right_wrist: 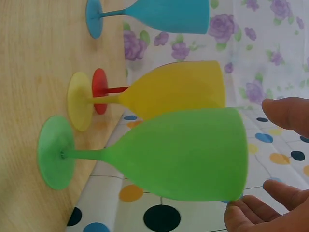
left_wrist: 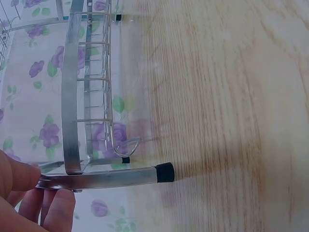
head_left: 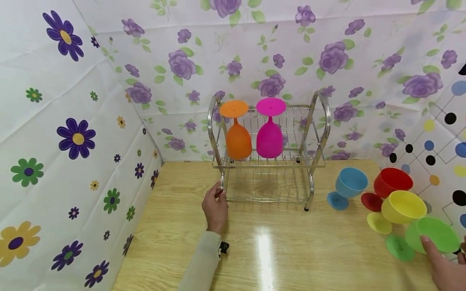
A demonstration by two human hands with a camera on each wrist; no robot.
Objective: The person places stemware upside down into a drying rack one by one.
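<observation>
My left hand (head_left: 215, 206) grips the front left leg of a two-tier metal dish rack (head_left: 269, 166); the left wrist view shows thumb and fingers around the leg (left_wrist: 116, 178). At the far right, my right hand (head_left: 445, 268) is beside the bowl of a green goblet (head_left: 415, 236). In the right wrist view, its thumb and fingers are spread around the rim of the upright green goblet (right_wrist: 178, 154), the fingertips close to it; contact cannot be told. An orange goblet (head_left: 238, 141) and a pink goblet (head_left: 270, 141) sit upside down on the rack's upper tier.
Upright behind the green goblet stand a yellow goblet (head_left: 398, 212), a red goblet (head_left: 387, 186) and a blue goblet (head_left: 346, 188). All are on a wooden table (head_left: 171, 242). A flowered sheet (head_left: 233, 40) rises behind the rack, with patterned sheets at both sides.
</observation>
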